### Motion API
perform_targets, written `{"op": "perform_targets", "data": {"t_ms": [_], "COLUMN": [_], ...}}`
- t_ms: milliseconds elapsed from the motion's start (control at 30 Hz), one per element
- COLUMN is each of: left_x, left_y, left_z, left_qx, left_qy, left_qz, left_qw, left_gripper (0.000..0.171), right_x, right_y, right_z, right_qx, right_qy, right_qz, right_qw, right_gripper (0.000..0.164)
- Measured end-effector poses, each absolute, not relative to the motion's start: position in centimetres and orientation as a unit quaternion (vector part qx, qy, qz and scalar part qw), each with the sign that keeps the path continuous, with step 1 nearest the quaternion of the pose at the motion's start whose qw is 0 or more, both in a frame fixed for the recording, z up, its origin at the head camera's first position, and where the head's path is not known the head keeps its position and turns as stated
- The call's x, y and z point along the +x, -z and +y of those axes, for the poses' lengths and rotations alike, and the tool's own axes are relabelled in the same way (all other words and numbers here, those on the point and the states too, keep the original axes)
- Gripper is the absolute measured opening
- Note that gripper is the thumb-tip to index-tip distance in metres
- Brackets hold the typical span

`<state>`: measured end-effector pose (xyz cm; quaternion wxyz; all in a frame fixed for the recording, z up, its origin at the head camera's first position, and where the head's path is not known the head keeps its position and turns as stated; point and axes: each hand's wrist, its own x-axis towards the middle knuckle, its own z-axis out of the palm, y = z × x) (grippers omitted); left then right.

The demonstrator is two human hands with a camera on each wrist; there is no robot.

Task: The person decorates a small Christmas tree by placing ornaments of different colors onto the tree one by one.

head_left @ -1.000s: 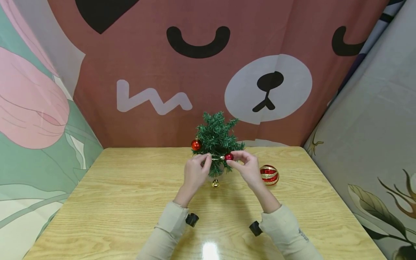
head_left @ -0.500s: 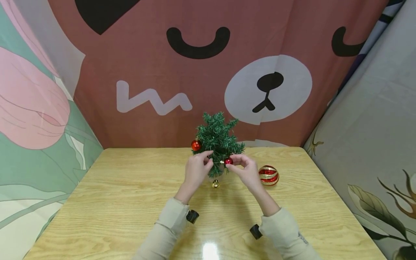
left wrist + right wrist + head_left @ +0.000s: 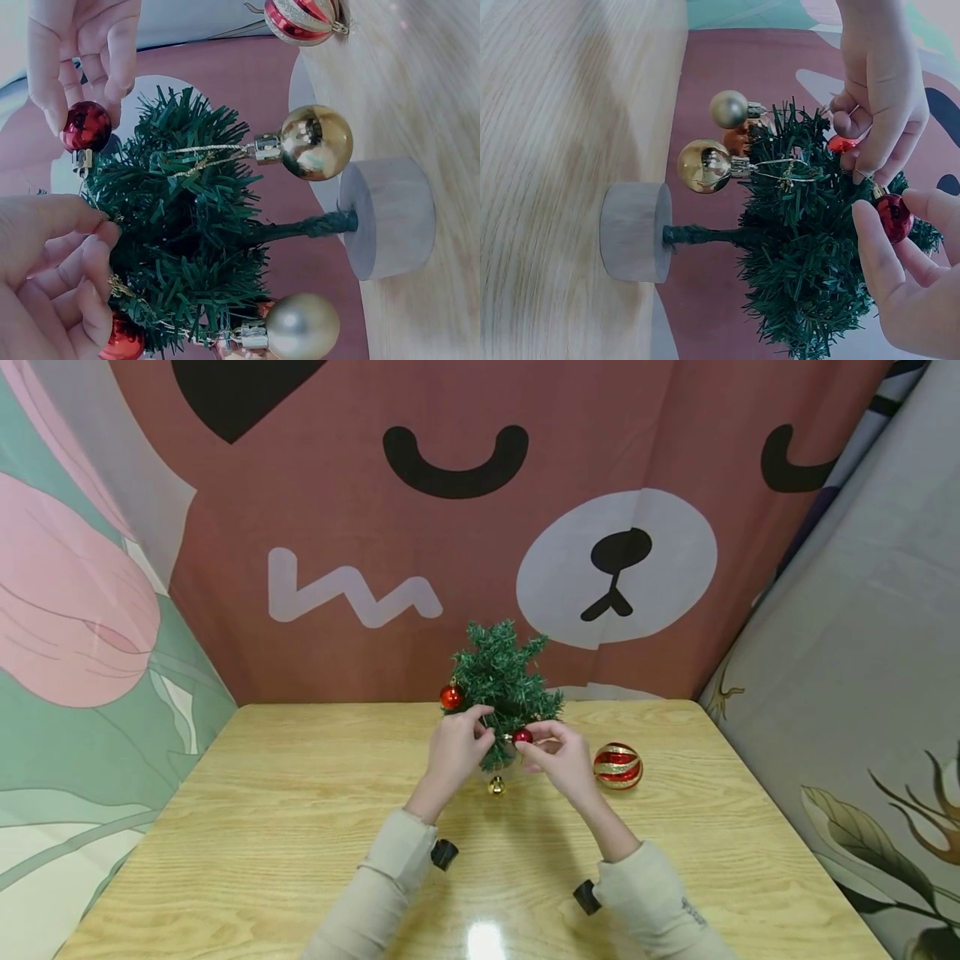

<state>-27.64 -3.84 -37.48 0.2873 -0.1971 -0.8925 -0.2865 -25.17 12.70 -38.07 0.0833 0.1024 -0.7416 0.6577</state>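
Observation:
A small green Christmas tree point(image 3: 501, 664) stands upright at the back of the table. On its near side, my right hand point(image 3: 566, 762) pinches a shiny dark red bauble point(image 3: 522, 737) between thumb and fingertips. The bauble's silver cap point(image 3: 82, 160) points towards my left hand point(image 3: 455, 750). In the left wrist view, the left thumb and index finger pinch a thin gold cord point(image 3: 110, 217) close against the branches. Part of that cord is hidden among the needles and fingers. A shiny gold bauble point(image 3: 319, 142) hangs from a lower branch by its loop.
A bright red bauble point(image 3: 451, 697) hangs at the tree's left. A matte gold bauble point(image 3: 302, 327) hangs low, with a coppery one point(image 3: 739, 140) behind. The round base point(image 3: 397, 217) sits on the wooden table point(image 3: 300, 827). Right of the tree lies a striped red-and-gold ball point(image 3: 618, 767).
The red bauble has moved slightly down and left with the right hand, closer to the tree. The gold cord, earlier stretched between both hands, has slackened. The left fingers have shifted slightly right at the branches.

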Motion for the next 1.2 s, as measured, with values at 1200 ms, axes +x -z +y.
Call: {"op": "perform_targets", "data": {"t_ms": [1200], "left_x": [-27.7], "left_y": [37.2], "left_z": [-3.5], "left_qx": [-0.158], "left_qy": [0.265], "left_qz": [-0.910], "left_qw": [0.276], "left_gripper": [0.019], "right_x": [-23.3], "right_y": [38.5], "right_z": [11.5], "right_qx": [0.081], "right_qy": [-0.625], "right_qz": [-0.774], "right_qw": [0.062], "right_gripper": [0.024]}}
